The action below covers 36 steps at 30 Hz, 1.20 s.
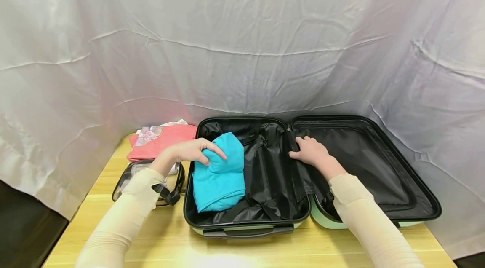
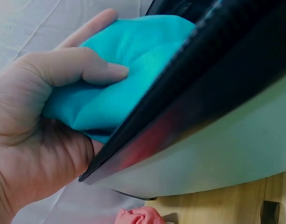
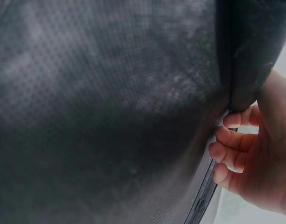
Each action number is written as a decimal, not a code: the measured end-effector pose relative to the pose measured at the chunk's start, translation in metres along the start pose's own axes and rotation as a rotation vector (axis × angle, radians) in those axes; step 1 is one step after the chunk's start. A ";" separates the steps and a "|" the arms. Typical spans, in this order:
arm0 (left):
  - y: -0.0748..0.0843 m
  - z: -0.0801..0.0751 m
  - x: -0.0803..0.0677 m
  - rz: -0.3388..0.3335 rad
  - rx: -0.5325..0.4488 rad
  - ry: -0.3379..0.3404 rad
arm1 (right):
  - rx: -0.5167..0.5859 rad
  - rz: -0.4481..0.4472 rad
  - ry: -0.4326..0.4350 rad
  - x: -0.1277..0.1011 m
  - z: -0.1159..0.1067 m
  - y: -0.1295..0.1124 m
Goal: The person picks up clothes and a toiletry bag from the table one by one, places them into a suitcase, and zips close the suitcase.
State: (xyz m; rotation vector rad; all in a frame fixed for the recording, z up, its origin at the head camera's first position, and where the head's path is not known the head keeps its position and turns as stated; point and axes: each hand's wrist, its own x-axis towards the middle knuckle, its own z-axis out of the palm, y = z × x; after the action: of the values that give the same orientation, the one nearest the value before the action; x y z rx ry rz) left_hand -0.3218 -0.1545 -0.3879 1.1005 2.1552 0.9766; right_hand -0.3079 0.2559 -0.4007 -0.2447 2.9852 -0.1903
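Note:
An open suitcase (image 1: 265, 167) with black lining lies on the table, both halves spread flat. In its left half rests a folded turquoise garment (image 1: 221, 179). My left hand (image 1: 195, 151) grips this garment at its left edge, thumb on top; in the left wrist view the cloth (image 2: 138, 51) bulges between thumb and fingers beside the suitcase rim (image 2: 147, 100). By the hinge between the halves, my right hand (image 1: 312, 152) holds the edge of a black lining flap (image 1: 299, 173). In the right wrist view its curled fingers (image 3: 229, 154) lie at the fabric's edge, with the thumb hidden behind the dark lining (image 3: 110, 93).
Left of the suitcase, folded pink clothing (image 1: 166, 137) lies behind a clear pouch with black trim (image 1: 123, 179). The suitcase's right half (image 1: 371, 167) extends across the table's right side. A pale curtain (image 1: 242, 40) hangs behind the wooden table (image 1: 170, 238).

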 end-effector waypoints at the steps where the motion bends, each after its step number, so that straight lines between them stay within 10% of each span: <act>1: 0.000 0.001 0.001 0.007 0.014 -0.007 | 0.001 0.000 0.000 0.000 0.000 0.000; 11: 0.004 0.012 0.012 -0.025 0.146 -0.012 | 0.010 -0.001 -0.004 -0.002 -0.002 -0.003; 29: 0.008 0.026 0.011 -0.180 0.561 0.259 | 0.019 0.002 0.004 0.001 0.002 0.001; 36: 0.008 0.036 0.005 -0.134 0.731 0.340 | 0.025 0.008 0.005 0.002 0.003 0.001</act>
State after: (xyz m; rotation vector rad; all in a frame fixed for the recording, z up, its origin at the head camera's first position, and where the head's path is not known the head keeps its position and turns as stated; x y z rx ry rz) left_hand -0.2953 -0.1346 -0.4040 1.1241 2.9425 0.3106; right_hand -0.3100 0.2563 -0.4046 -0.2294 2.9858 -0.2279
